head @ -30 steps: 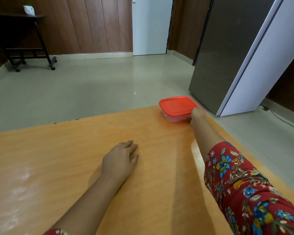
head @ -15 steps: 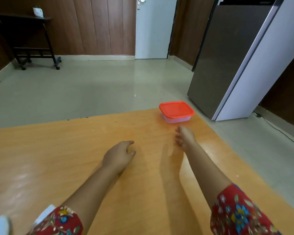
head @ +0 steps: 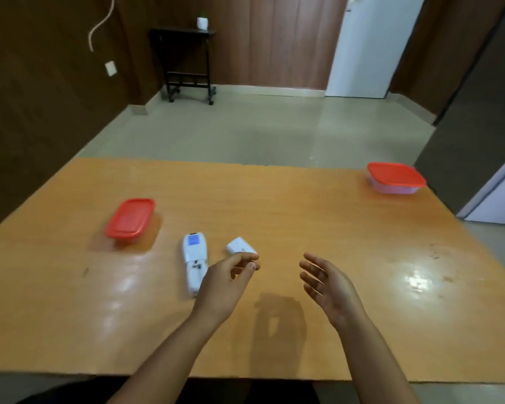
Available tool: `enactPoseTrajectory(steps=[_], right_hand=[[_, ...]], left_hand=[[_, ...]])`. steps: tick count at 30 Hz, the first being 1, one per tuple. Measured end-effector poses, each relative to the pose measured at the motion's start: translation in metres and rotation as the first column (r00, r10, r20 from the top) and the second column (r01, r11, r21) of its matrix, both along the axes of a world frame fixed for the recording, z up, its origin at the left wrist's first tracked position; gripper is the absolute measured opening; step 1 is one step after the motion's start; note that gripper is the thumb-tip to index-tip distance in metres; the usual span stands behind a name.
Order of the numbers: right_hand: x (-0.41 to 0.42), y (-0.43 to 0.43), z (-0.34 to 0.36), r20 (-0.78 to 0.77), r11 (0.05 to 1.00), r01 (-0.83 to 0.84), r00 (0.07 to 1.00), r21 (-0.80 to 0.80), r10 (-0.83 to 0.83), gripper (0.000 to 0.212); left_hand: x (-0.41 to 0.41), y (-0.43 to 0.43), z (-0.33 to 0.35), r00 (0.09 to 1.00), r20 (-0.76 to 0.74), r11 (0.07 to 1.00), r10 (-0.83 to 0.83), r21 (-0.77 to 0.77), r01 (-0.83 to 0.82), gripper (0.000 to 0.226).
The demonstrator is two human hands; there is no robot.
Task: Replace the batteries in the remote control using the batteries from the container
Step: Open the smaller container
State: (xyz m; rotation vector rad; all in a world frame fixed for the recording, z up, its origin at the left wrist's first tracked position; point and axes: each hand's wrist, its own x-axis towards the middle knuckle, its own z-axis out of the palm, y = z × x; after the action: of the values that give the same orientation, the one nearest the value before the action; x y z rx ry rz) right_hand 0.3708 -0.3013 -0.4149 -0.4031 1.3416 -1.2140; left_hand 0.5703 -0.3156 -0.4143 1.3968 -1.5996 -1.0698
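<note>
A white remote control (head: 193,259) lies lengthwise on the wooden table (head: 274,199), blue screen at its far end, back compartment uncovered. Its white battery cover (head: 239,245) lies separately just to the right. My left hand (head: 226,282) hovers beside the remote's near end and just below the cover, fingers loosely curled, nothing visible in it. My right hand (head: 328,285) hovers further right, palm turned inward, fingers spread and empty. A red-lidded container (head: 130,218) stands left of the remote. A second red-lidded container (head: 395,177) sits at the far right corner. No batteries are visible.
The table's near edge runs just under my forearms. A grey refrigerator (head: 473,126) stands beyond the table's right corner. A black stand (head: 187,62) with a small white pot is against the far wall, across a tiled floor.
My right hand has pulled back from the far-right container to hover near the middle. The view swung left, bringing the remote, its cover and the left container into sight.
</note>
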Motion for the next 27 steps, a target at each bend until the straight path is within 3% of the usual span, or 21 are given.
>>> enactPoseTrajectory(steps=[4, 7, 8, 10, 11, 13, 17, 20, 24, 27], right_hand=[[0.06, 0.011, 0.002, -0.158, 0.992, -0.123, 0.98, -0.005, 0.12, 0.025], [0.111, 0.011, -0.001, -0.419, 0.963, -0.261, 0.883, -0.062, 0.212, 0.021], [0.128, 0.009, -0.005, -0.558, 0.94, -0.329, 0.799, -0.089, 0.227, 0.02], [0.161, 0.001, -0.015, -0.826, 0.869, -0.486, 0.524, -0.089, 0.209, 0.025], [0.178, -0.004, -0.021, -0.9, 0.837, -0.543, 0.396, -0.07, 0.182, 0.03], [0.211, -0.015, -0.03, -0.957, 0.781, -0.623, 0.246, -0.037, 0.152, 0.037], [0.258, -0.035, -0.044, -0.96, 0.695, -0.718, 0.159, 0.048, 0.23, 0.043], [0.269, -0.039, -0.055, -0.977, 0.68, -0.725, 0.05, 0.107, 0.208, 0.04], [0.267, -0.046, -0.061, -0.979, 0.698, -0.709, 0.051, 0.104, 0.198, 0.039], [0.265, -0.052, -0.063, -0.975, 0.706, -0.703, 0.088, 0.086, 0.206, 0.038]], left_hand=[[0.06, 0.019, -0.006, 0.992, 0.009, 0.992, 0.124, 0.008, -0.124, 0.018], [0.105, 0.02, -0.015, 0.967, 0.05, 0.968, 0.25, 0.004, -0.251, 0.017], [0.12, 0.019, -0.017, 0.953, 0.065, 0.955, 0.295, -0.006, -0.295, 0.018], [0.147, 0.016, -0.022, 0.923, 0.074, 0.926, 0.377, -0.019, -0.376, 0.023], [0.16, 0.013, -0.023, 0.909, 0.072, 0.912, 0.41, -0.017, -0.41, 0.026], [0.181, 0.005, -0.024, 0.883, 0.08, 0.886, 0.463, -0.014, -0.463, 0.03], [0.208, -0.033, -0.024, 0.844, 0.185, 0.862, 0.504, -0.045, -0.505, 0.043], [0.213, -0.074, -0.023, 0.823, 0.283, 0.867, 0.493, -0.073, -0.493, 0.067], [0.203, -0.123, -0.026, 0.781, 0.432, 0.876, 0.451, -0.046, -0.48, 0.102], [0.194, -0.144, -0.034, 0.741, 0.528, 0.873, 0.415, -0.001, -0.488, 0.114]])
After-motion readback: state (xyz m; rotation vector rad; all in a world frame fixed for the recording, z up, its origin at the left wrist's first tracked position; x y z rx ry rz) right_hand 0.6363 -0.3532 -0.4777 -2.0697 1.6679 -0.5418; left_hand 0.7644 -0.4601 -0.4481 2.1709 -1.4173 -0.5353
